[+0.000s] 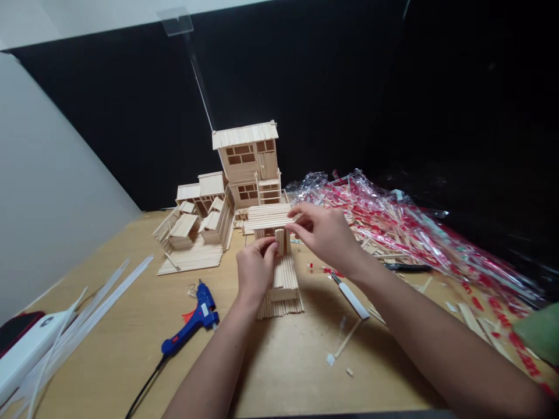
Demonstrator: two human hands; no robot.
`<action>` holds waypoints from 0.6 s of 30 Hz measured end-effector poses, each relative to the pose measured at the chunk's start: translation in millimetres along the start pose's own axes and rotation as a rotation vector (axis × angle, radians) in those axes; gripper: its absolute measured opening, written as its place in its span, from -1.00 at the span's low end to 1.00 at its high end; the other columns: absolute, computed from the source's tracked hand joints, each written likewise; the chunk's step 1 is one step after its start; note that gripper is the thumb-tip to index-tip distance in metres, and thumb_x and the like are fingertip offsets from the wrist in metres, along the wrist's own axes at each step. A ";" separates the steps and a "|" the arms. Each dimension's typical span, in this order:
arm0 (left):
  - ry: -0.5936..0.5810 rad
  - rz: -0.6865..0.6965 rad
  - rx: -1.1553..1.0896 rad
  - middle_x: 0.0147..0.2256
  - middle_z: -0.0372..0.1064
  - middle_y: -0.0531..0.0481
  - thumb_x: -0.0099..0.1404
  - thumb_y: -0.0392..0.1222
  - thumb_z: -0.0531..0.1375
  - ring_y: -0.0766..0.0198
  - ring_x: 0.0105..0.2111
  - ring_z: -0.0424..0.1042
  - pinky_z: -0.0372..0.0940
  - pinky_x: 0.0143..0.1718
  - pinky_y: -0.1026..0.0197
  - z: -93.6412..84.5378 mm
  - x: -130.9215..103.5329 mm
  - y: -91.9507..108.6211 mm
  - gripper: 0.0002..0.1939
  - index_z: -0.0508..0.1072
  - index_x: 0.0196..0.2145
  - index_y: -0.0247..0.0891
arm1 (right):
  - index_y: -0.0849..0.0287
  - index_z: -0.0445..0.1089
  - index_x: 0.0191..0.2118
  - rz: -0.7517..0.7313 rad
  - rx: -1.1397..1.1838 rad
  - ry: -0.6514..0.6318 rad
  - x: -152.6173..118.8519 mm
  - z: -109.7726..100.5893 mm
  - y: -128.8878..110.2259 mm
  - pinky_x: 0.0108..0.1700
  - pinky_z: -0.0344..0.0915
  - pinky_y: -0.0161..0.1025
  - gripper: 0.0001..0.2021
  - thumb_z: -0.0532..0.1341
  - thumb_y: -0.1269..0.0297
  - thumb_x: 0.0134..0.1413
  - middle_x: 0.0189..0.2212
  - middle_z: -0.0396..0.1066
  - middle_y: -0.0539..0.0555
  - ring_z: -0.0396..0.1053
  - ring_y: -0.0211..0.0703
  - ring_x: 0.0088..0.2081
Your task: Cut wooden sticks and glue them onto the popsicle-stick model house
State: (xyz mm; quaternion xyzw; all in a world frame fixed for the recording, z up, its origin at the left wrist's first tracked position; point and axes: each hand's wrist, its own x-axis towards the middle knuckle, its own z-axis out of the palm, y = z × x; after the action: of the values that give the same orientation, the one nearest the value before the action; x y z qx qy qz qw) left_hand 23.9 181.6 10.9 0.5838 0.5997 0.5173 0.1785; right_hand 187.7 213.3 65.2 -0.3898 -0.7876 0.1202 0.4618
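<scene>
A small model house [286,273] of thin wooden sticks stands on the table in front of me, with a flat slatted roof [268,216] on its upper part. My left hand [254,269] is closed, thumb and index finger pinching at the house's front below the roof; its fingers hide part of the wall. My right hand [326,234] grips the roof's right edge between thumb and fingers. Behind stands a taller stick house [247,157], and to its left a fenced group of small stick buildings [192,227] on a slatted base.
A blue glue gun [192,319] with a black cord lies left of my hands. Further left are clear glue sticks [109,297] and a white box [32,349]. A white-handled utility knife [351,297] lies on the right, before a heap of plastic-wrapped sticks [384,215].
</scene>
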 end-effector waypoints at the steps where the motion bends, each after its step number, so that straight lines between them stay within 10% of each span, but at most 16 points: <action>1: -0.002 -0.032 -0.026 -0.39 0.59 -0.07 0.25 -0.30 0.22 0.24 -0.46 0.55 0.44 -0.37 0.24 1.6 -0.1 1.2 -0.82 0.62 -0.24 -0.28 | 0.17 0.47 -0.19 -0.002 0.001 0.011 0.4 -3.3 -1.3 -0.31 0.37 -0.28 -0.88 0.32 0.40 0.11 -0.45 0.58 0.03 0.54 -0.16 -0.40; 18: -0.047 -0.111 -0.080 -0.68 0.41 0.06 0.23 -0.22 0.24 0.32 -0.72 0.38 0.28 -0.66 0.33 6.0 3.1 8.2 -0.83 0.61 -0.27 -0.33 | 0.11 0.38 -0.16 0.108 0.047 -0.085 5.2 1.7 16.2 -0.32 0.35 -0.24 -0.77 0.35 0.39 0.05 -0.46 0.54 0.00 0.50 -0.14 -0.41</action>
State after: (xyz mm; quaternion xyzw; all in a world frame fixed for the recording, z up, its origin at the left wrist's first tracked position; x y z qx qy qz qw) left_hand 32.3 185.0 16.5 0.5539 0.6059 0.5163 0.2441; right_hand 193.0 228.2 58.7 -0.4152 -0.7813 0.1800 0.4299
